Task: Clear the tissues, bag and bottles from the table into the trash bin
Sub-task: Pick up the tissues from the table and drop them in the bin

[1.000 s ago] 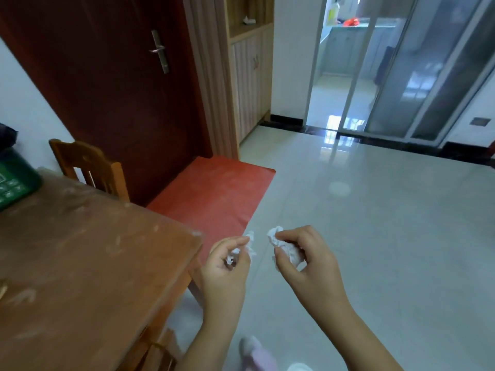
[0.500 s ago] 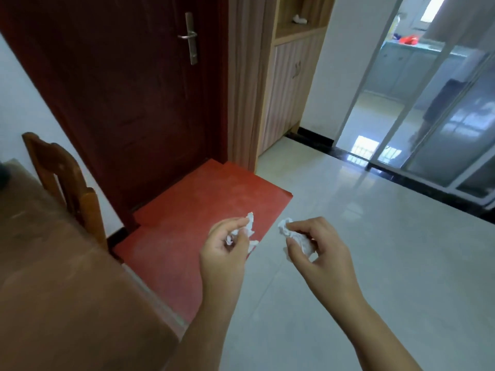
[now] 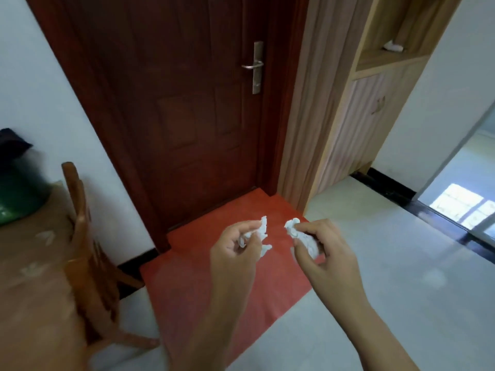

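My left hand (image 3: 235, 253) is closed around a crumpled white tissue (image 3: 262, 232), pinched between thumb and fingers. My right hand (image 3: 325, 254) grips a second crumpled white tissue (image 3: 301, 236). Both hands are held out in front of me at mid height, over the red floor mat (image 3: 203, 287). The wooden table (image 3: 29, 277) lies at the lower left, well to the left of both hands. No trash bin, bag or bottle can be made out for certain.
A wooden chair (image 3: 85, 253) stands between the table and the mat. A dark green object (image 3: 18, 196) sits on the table's far end. A dark red door (image 3: 187, 103) is straight ahead, a wooden cabinet (image 3: 359, 111) to its right, pale floor tiles beyond.
The view has swung left, from the glass doors toward the red door. The chair and table end came back into sight. Both hands kept their tissues in the same pose.
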A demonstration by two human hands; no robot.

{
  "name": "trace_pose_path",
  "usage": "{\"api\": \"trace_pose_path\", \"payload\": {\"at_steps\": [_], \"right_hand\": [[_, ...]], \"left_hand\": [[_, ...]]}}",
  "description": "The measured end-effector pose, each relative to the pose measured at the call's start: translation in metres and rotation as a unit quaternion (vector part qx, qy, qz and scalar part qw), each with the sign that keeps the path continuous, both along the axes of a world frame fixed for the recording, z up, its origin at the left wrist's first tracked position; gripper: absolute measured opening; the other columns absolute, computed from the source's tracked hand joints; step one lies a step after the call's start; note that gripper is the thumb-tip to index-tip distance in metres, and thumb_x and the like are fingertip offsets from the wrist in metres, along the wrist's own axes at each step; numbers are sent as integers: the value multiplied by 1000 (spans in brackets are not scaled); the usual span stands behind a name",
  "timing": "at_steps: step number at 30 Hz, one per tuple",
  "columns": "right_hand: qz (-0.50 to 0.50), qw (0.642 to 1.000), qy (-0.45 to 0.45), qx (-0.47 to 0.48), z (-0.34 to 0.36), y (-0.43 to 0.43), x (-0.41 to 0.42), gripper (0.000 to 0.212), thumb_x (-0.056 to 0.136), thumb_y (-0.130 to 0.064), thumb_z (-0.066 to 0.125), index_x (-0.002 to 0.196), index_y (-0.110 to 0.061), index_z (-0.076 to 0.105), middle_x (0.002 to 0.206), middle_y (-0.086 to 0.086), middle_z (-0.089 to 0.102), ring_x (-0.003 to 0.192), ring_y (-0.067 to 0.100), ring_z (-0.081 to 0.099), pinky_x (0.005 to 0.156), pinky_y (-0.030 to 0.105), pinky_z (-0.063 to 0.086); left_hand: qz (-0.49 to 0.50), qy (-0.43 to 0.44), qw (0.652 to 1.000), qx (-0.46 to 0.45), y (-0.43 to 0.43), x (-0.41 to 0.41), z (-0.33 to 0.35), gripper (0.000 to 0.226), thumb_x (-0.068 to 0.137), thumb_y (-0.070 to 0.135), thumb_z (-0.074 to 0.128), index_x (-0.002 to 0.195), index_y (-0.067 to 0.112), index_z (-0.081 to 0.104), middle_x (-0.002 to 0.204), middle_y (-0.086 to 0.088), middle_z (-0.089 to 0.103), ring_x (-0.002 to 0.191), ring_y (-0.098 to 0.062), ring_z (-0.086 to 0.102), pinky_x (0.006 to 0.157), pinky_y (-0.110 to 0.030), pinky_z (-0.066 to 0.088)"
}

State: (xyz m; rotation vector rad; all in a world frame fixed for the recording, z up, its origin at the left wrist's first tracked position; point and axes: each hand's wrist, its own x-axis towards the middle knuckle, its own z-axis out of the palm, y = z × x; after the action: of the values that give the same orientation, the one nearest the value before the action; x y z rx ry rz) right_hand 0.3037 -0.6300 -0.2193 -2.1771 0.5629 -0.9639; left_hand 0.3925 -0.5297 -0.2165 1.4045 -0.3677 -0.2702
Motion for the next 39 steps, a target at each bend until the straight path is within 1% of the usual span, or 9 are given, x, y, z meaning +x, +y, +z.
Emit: {"api": "trace_pose_path", "payload": {"at_steps": [7,12,19,26,28,30,32,35,39], "right_hand": [[99,995,-21,7,17,-53,110,20,73,-3,68,88,-14,64,88,-9,60,85,-1,54,70,5,38],[193,980,-17,51,9,-48,194,28,74,2,69,91,-20,63,89,-6,61,82,7,58,63,10,44],[284,957,-28,55,11,-23,329,21,78,-1,67,93,-16,65,92,-6,62,84,10,62,64,22,54],[391,918,-45,39,34,32,472,16,78,-16,61,94,-16,63,94,-7,60,88,12,62,69,36,55],[419,906,-33,55,26,48,502,15,78,-17,61,93,-17,64,92,-10,59,88,14,62,69,40,55],[443,895,-15,56,13,62,525,14,78,-16,63,91,-20,64,93,-11,58,86,12,61,70,38,55],[470,881,-1,53,4,74,546,14,77,-16,63,89,-24,63,96,-12,57,86,7,60,71,28,53],[497,866,10,50,-1,95,581,21,76,-14,63,86,-32,59,91,-9,60,85,-1,57,71,9,42],[542,839,5,52,-4,129,640,18,74,-14,60,86,-27,59,88,-12,58,84,-3,55,71,5,39]], "left_hand": [[119,-29,992,0,-23,76,8,24,81,-3,61,81,20,69,95,-8,66,77,-11,67,60,-19,54],[212,-67,974,45,-11,138,3,33,82,-6,57,81,25,68,94,-4,64,78,-16,67,60,-15,52],[292,-91,951,55,16,253,4,38,82,-6,57,81,31,66,91,3,65,81,-7,64,64,-14,51],[407,-142,899,81,79,367,20,40,79,-8,60,80,33,65,94,7,65,88,2,58,73,-10,47],[434,-125,890,65,94,389,11,40,79,-7,61,78,32,68,92,6,66,89,-1,59,79,-19,48],[458,-94,883,46,106,406,0,38,78,-7,61,77,30,71,91,6,66,89,-9,61,79,-36,52],[482,-66,873,40,114,419,-9,37,78,-7,61,75,29,71,91,3,67,89,-10,62,79,-42,53],[520,-43,850,66,128,443,-14,37,78,-5,62,73,31,68,92,2,68,88,-5,62,80,-30,51],[575,-33,816,57,156,483,-16,34,80,-3,61,74,30,69,93,1,67,85,-7,63,71,-23,53]]}}
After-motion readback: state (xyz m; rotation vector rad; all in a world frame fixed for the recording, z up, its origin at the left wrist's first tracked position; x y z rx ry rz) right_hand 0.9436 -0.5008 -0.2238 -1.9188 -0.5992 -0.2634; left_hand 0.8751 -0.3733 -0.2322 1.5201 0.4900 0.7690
